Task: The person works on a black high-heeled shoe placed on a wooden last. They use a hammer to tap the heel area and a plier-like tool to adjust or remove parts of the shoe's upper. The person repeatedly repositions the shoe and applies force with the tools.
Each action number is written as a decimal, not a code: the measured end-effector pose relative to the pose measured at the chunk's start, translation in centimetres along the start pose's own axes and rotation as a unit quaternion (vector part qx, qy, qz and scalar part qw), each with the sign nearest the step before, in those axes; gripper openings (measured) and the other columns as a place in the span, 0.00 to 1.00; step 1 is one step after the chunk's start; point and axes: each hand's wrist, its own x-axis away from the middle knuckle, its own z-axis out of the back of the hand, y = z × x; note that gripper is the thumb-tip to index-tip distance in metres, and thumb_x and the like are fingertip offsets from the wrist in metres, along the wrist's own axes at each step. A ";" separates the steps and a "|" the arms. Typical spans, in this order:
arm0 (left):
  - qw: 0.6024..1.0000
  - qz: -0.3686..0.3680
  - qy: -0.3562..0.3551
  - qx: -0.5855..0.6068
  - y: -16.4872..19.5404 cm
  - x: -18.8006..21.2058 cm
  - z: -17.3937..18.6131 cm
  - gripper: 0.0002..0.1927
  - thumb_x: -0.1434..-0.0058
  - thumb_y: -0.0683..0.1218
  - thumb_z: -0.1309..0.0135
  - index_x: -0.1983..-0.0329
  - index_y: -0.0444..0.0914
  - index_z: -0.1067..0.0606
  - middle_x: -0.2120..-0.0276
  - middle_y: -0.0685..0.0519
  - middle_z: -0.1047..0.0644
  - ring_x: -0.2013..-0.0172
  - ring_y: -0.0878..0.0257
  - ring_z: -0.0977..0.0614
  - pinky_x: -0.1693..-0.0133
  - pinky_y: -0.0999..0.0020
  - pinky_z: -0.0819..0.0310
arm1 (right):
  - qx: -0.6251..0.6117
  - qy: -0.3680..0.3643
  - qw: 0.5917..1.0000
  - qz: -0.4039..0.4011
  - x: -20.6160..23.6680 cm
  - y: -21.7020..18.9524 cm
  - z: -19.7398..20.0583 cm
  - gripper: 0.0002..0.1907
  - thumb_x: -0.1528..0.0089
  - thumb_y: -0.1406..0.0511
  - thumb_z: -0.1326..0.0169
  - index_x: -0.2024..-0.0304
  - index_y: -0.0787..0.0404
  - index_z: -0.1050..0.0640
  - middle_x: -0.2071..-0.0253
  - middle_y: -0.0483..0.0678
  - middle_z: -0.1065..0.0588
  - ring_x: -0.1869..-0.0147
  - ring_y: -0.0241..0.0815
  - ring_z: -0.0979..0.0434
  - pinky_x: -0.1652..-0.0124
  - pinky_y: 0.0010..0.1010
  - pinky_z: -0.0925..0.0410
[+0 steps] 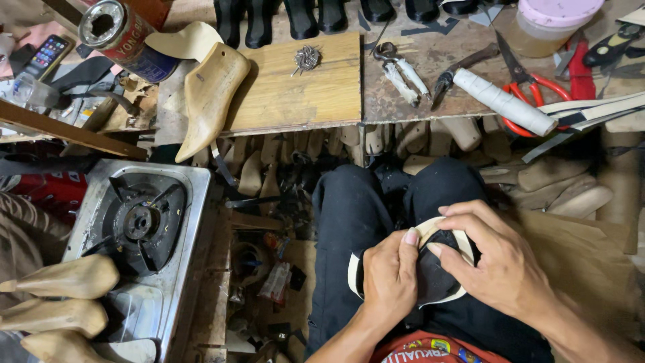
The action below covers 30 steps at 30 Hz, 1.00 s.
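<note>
Low in the view, over the person's lap in black trousers (349,222), both hands work one piece: a black shoe upper (433,275) with a cream edge curving around it. The left hand (386,279) has its grip closed on the near left side of the upper, thumb pressed on the black face, fingers curled under. The right hand (500,265) wraps over the far right side, its grip also shut on the piece, fingers bent across the cream rim. The upper rests against the thighs between the two hands. To the left, lower down, stands a metal gas stove (144,232) with one dark burner, and three pale wooden shoe lasts (64,299) lie at its near left corner. Farther off runs the counter (416,94), with more lasts stored in the shadow beneath it. On it lies a wooden board (302,84) carrying a small cluster of metal tacks (306,58), with another wooden last (208,94) leaning at its left edge. To the right are pincers (400,67), a white roll (504,102) and red-handled scissors (531,87). A tin can (124,33) lies at the far left, and a row of black heels (302,17) lines the far edge.
</note>
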 end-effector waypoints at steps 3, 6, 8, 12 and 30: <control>1.000 0.002 -0.003 0.004 -0.2 -0.1 0.1 0.18 0.27 0.49 0.55 0.60 0.32 0.21 0.75 0.43 0.21 0.74 0.53 0.18 0.68 0.62 0.26 | -0.013 0.000 1.000 -0.021 0.0 0.2 -0.1 0.17 0.48 0.65 0.35 0.57 0.63 0.23 0.57 0.51 0.22 0.53 0.52 0.19 0.54 0.35 0.28; 0.996 -0.003 -0.072 0.048 -0.8 -0.2 1.2 0.16 0.26 0.48 0.55 0.54 0.32 0.21 0.70 0.45 0.20 0.67 0.57 0.17 0.62 0.65 0.25 | -0.055 0.003 0.998 -0.040 0.3 0.5 -0.7 0.18 0.46 0.65 0.35 0.55 0.63 0.23 0.58 0.51 0.20 0.55 0.46 0.17 0.55 0.33 0.27; 0.985 -0.005 -0.133 0.107 -1.5 -0.2 1.9 0.15 0.28 0.46 0.52 0.47 0.31 0.24 0.62 0.47 0.19 0.60 0.61 0.18 0.55 0.67 0.25 | -0.095 0.009 0.984 -0.150 0.6 1.0 -1.3 0.22 0.48 0.64 0.34 0.53 0.64 0.25 0.61 0.50 0.19 0.58 0.42 0.16 0.57 0.32 0.25; 0.951 0.070 -0.171 0.248 -3.2 -0.4 1.9 0.21 0.33 0.44 0.45 0.40 0.30 0.27 0.53 0.51 0.20 0.53 0.67 0.21 0.49 0.70 0.27 | -0.197 0.019 0.957 -0.211 1.4 3.7 -3.2 0.28 0.48 0.64 0.33 0.49 0.66 0.28 0.54 0.53 0.19 0.51 0.39 0.18 0.52 0.33 0.25; 0.886 0.035 -0.035 0.460 -7.5 -2.8 5.2 0.24 0.27 0.53 0.54 0.35 0.31 0.31 0.41 0.43 0.24 0.42 0.53 0.22 0.37 0.58 0.30 | 0.051 0.019 0.990 0.129 10.1 3.4 -5.3 0.13 0.44 0.63 0.40 0.56 0.53 0.20 0.44 0.60 0.25 0.36 0.53 0.24 0.43 0.36 0.28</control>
